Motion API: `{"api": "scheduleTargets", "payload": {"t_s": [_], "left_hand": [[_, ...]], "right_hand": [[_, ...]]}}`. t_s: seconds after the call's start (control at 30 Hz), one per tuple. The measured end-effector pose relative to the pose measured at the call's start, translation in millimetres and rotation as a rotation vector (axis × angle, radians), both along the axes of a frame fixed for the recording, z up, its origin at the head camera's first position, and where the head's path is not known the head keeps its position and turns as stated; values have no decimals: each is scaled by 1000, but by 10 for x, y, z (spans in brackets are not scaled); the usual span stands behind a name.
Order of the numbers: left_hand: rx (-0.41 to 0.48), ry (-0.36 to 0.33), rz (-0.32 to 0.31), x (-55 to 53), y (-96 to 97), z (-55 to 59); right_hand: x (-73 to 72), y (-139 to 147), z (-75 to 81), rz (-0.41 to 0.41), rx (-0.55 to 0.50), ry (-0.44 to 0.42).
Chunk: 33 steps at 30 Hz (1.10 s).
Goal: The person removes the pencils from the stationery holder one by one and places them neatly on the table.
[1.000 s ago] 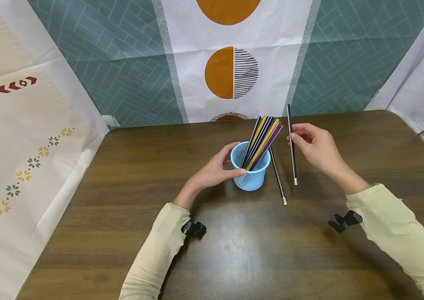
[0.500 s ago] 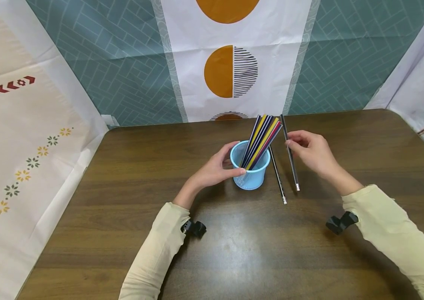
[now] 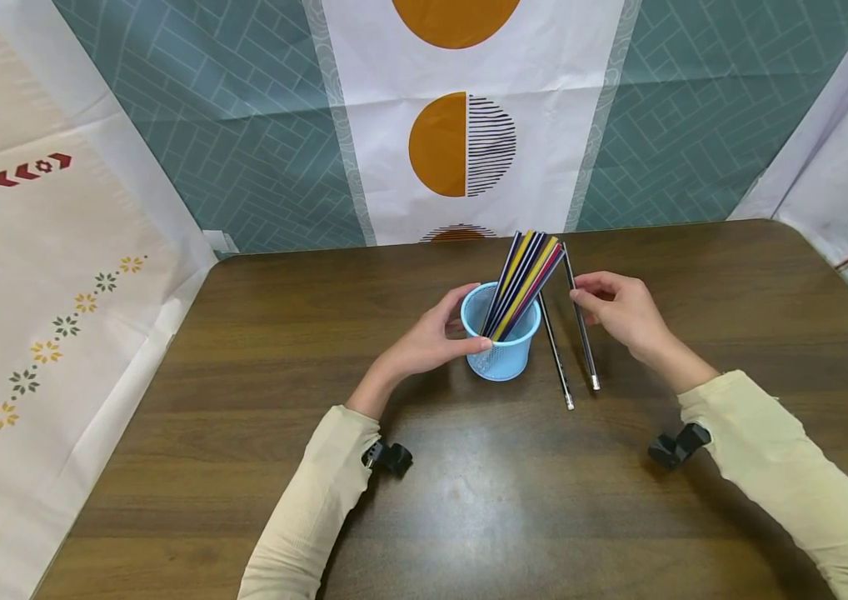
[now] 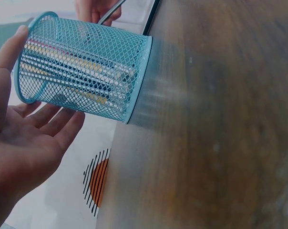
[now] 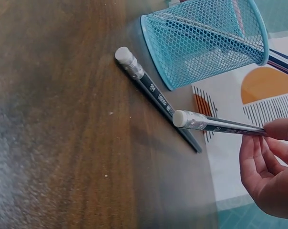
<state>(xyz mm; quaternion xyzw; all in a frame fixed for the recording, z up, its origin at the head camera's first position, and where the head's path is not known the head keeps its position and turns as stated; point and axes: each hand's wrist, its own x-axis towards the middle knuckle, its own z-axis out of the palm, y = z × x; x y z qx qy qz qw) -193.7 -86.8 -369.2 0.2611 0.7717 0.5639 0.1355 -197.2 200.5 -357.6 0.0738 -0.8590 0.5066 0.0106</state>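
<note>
A light blue mesh pencil cup (image 3: 500, 360) stands upright on the table, holding a bundle of dark, yellow and red pencils (image 3: 521, 283) that lean right. My left hand (image 3: 431, 337) grips the cup from its left side, thumb at the near rim and fingers behind. To the right of the cup, my right hand (image 3: 622, 310) pinches a dark pencil (image 5: 230, 126) by its middle between thumb and fingers, its white eraser end toward me. Another dark pencil (image 5: 156, 98) with a white eraser lies on the table between the cup and the held pencil.
The brown wooden table (image 3: 259, 467) ends at a far edge behind the cup. A patterned cloth (image 3: 461, 150) with orange circles hangs there, and a flowered cloth (image 3: 34, 350) covers the left side. A black camera mount sits on each wrist.
My right hand has come down and slightly toward me with the pencil, whose far end has swung left and lower. The left hand and the cup stay in place.
</note>
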Motion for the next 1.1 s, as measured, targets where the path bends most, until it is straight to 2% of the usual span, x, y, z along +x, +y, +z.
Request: {"api": "scheduleTargets", "payload": {"t_s": [0.47,0.77,0.93,1.1], "left_hand": [[-12,6,2,7,-1,1],[5,10,-2,3,2,-1],[33,14,-13,-4,7,-12],[25,10,-7,0,6,-9]], "right_hand": [[-5,-16,-94,-27,-6,-69],[-7,-33,-135,-9,-3,-144],[-8,-45,-145,2,-15,-156],[-21,-49,-166,5,16,-177]]}}
